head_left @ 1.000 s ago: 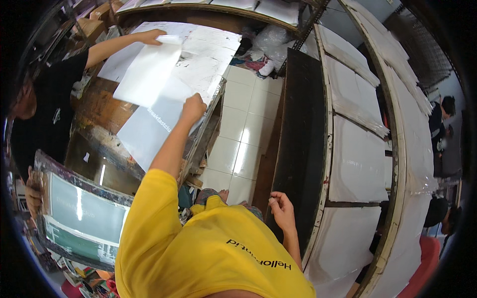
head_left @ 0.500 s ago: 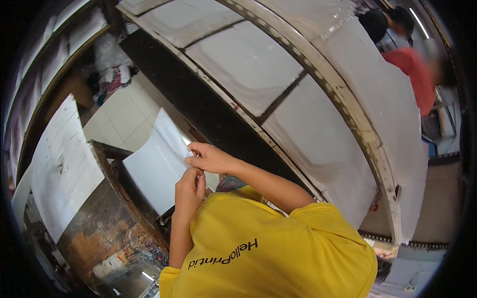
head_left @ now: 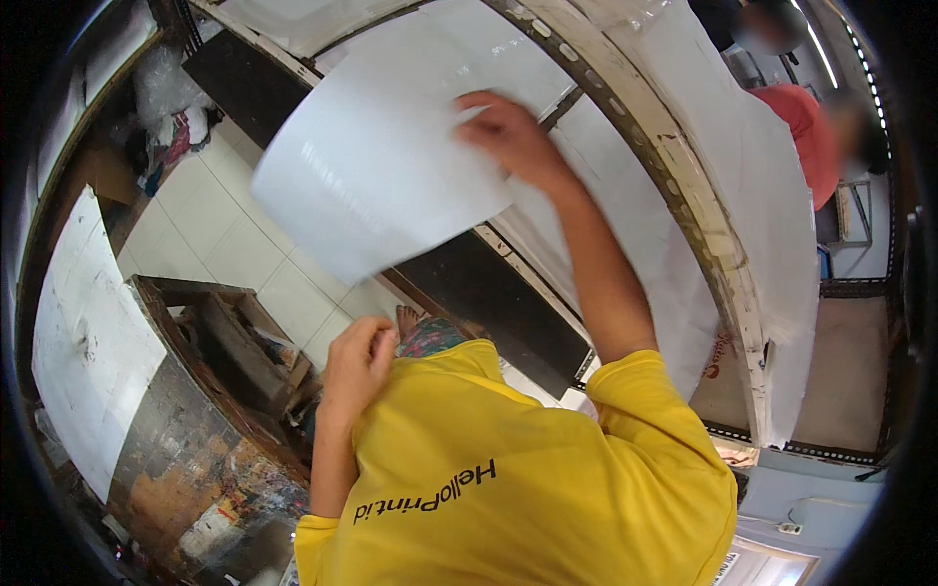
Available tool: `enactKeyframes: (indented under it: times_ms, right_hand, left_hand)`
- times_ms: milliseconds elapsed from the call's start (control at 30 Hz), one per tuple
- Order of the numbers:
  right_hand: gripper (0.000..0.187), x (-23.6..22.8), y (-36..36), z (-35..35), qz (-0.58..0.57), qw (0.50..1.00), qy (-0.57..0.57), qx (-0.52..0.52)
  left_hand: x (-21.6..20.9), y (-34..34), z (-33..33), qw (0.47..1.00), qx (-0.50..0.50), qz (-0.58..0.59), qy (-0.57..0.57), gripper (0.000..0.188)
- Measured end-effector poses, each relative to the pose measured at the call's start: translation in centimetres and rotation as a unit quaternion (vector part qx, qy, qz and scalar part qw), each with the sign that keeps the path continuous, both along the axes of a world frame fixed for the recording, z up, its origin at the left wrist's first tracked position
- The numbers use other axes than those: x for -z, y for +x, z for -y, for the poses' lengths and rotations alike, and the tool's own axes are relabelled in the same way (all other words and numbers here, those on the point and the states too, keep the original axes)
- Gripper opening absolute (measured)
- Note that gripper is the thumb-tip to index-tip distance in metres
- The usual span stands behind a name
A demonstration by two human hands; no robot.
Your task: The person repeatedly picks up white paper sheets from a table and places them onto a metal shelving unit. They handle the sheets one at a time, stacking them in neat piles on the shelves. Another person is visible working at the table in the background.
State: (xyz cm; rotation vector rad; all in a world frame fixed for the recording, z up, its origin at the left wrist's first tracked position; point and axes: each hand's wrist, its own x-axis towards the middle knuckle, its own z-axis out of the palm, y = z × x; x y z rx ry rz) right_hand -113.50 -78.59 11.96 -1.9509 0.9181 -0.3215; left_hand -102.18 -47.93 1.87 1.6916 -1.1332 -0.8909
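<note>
A large white sheet [head_left: 362,166] with a faint printed line spreads at the edge of the rack, its near part curving out over the floor. My right hand [head_left: 513,142] is at its right side, arm stretched out. Those fingers are bent and smeared by motion, so whether they grip the sheet does not show. Apart from the sheet, my left hand [head_left: 357,361] stays near my body with fingers curled closed; anything inside them is hidden.
Long rack shelves [head_left: 625,225] carry white sheets behind a slotted metal frame [head_left: 674,166]. Left stands a paint-stained table [head_left: 205,439] with a white board [head_left: 93,332], beside a wooden frame [head_left: 244,342]. Tiled floor [head_left: 210,215] lies between. A person in red [head_left: 801,137] and another person are far right.
The white sheet has moved away from my body, up and rightward to the rack. My right hand has reached out with it, while my left hand has come away from the sheet.
</note>
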Motion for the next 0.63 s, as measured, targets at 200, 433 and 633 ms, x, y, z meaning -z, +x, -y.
enactKeyframes:
  times_ms: [200, 433, 633]
  right_hand:
    - [0.029, 1.6, -17.0, 10.1, 0.141, 0.95, -0.067, 0.27]
    - [0.013, 8.1, -39.7, 18.3, 0.045, 0.838, -0.032, 0.543]
    - [0.021, 10.3, -47.4, 18.7, -0.104, 0.818, -0.06, 0.562]
  left_hand:
    - [13.2, 1.6, -3.8, 0.985, -0.092, 0.009, 0.145, 0.018]
    - [25.5, 1.2, -12.8, 0.937, -0.145, -0.008, 0.319, 0.021]
    - [28.4, -1.6, -16.1, 0.93, -0.16, -0.028, 0.33, 0.024]
